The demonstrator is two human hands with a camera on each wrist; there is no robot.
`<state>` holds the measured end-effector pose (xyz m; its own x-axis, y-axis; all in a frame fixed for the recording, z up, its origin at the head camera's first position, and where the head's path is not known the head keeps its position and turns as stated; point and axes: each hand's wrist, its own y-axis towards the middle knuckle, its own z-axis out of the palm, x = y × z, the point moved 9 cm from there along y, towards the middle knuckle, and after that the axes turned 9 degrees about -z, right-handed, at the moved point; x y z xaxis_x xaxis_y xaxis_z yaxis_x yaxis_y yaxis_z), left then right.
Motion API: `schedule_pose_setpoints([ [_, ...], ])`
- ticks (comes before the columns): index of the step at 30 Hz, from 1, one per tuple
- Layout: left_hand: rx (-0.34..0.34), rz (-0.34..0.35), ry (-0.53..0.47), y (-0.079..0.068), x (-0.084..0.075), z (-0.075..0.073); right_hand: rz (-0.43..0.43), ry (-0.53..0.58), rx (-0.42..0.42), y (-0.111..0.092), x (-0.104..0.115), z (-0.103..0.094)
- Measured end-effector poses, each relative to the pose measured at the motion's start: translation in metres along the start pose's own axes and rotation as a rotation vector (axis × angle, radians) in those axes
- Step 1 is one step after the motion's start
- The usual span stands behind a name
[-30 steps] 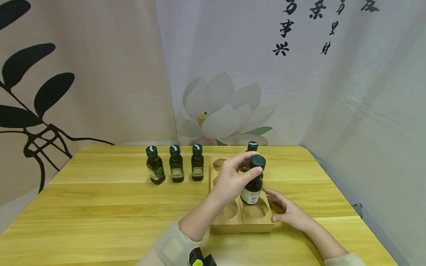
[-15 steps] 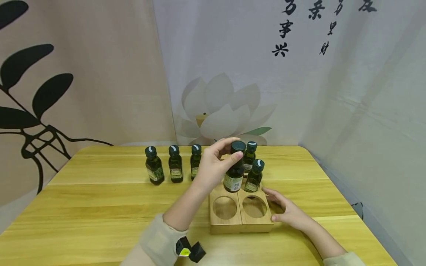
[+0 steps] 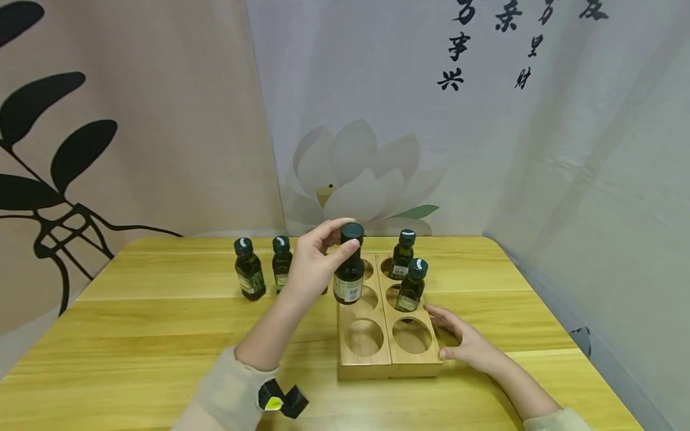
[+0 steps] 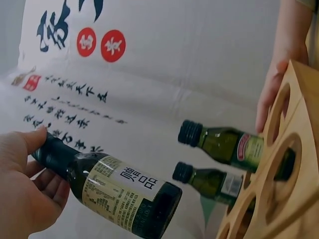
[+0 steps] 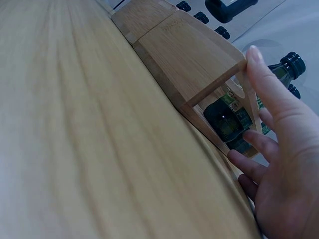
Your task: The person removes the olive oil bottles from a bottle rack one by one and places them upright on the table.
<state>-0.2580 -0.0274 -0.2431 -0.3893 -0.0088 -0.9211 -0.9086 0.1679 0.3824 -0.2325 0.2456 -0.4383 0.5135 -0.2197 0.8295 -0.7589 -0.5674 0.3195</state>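
My left hand [image 3: 312,263] pinches a small dark-green oil bottle [image 3: 348,280] by its capped neck, above the left row of a wooden bottle rack [image 3: 363,371]. In the left wrist view this bottle [image 4: 124,191] hangs tilted, a pale printed label towards the camera. Two similar bottles stand in the rack's right row: one in the far hole [image 3: 402,257], one in the middle hole [image 3: 412,290]. With fingers loosely bent, my right hand [image 3: 469,342] rests against the rack's right side. Its thumb [image 5: 264,74] touches the rack's corner in the right wrist view.
Left of the rack, a green bottle [image 3: 250,274] stands on the wooden table [image 3: 162,335], beside another bottle [image 3: 281,258] partly behind my left hand. A third is almost wholly hidden there. A printed cloth [image 3: 366,90] hangs behind the table.
My left hand has carried its bottle leftwards from over the rack's right row to over the left row, uncovering the two racked bottles. My right hand has stayed at the rack's side.
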Motion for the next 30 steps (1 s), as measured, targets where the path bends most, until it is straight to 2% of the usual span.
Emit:
schedule_pose_setpoints([
  [6,-0.035,-0.038,0.053,-0.001,0.005,-0.018,0.005,0.001,0.002,0.0,0.0,0.0],
  [13,-0.068,-0.031,0.041,-0.001,0.009,-0.036,-0.013,-0.026,0.01,0.001,0.002,0.001],
  [18,-0.108,-0.077,0.064,-0.003,0.015,-0.048,0.01,-0.02,0.007,0.0,0.001,0.0],
  [24,-0.12,-0.083,0.044,-0.004,0.022,-0.055,0.022,-0.014,0.005,0.0,0.0,0.0],
  [30,-0.149,-0.086,0.061,-0.007,0.035,-0.055,0.018,-0.008,0.005,0.0,0.002,0.0],
])
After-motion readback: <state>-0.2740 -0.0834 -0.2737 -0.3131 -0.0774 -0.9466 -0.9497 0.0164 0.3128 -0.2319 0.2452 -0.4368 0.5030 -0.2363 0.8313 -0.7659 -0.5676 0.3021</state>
